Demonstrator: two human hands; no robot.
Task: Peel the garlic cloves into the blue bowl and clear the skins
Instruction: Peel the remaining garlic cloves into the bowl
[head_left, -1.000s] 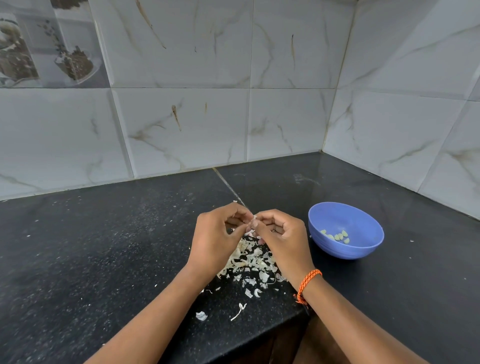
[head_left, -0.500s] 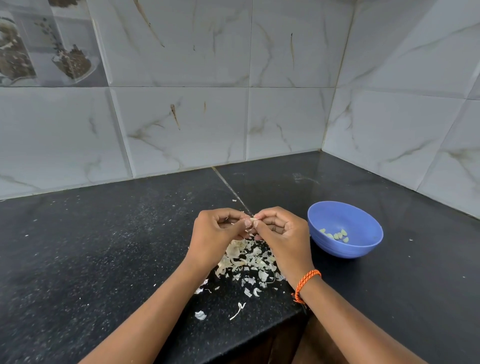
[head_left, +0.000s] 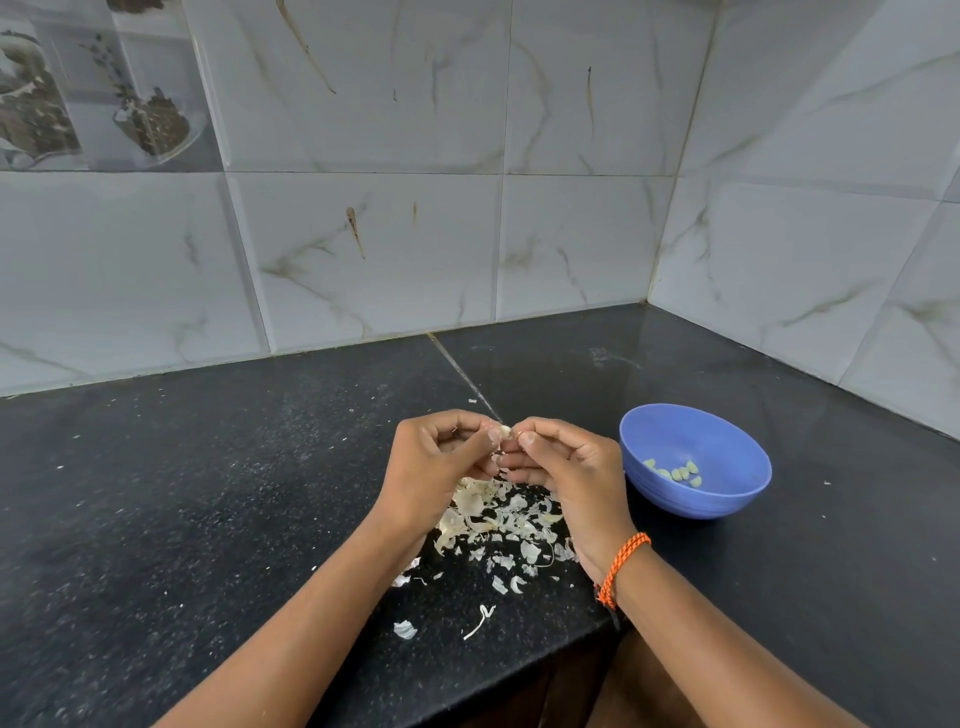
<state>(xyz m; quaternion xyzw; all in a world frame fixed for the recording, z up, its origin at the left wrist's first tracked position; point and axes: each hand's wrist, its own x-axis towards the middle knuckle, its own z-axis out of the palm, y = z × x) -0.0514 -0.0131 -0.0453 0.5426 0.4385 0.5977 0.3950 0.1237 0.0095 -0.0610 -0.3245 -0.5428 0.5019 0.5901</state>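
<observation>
Left hand (head_left: 436, 462), fingers curled, pinches one end of the garlic clove (head_left: 505, 430); right hand (head_left: 566, 467) pinches the other end, above the skins (head_left: 498, 519) on the bench (head_left: 208, 493). Blue bowl (head_left: 727, 499) lies right, nearer the right hand (peeled cloves inside). Clove mostly hidden by fingertips; its axis unclear.

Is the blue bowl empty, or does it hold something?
Not empty: the blue bowl stands upright on the counter with a few peeled cloves on its bottom.
</observation>
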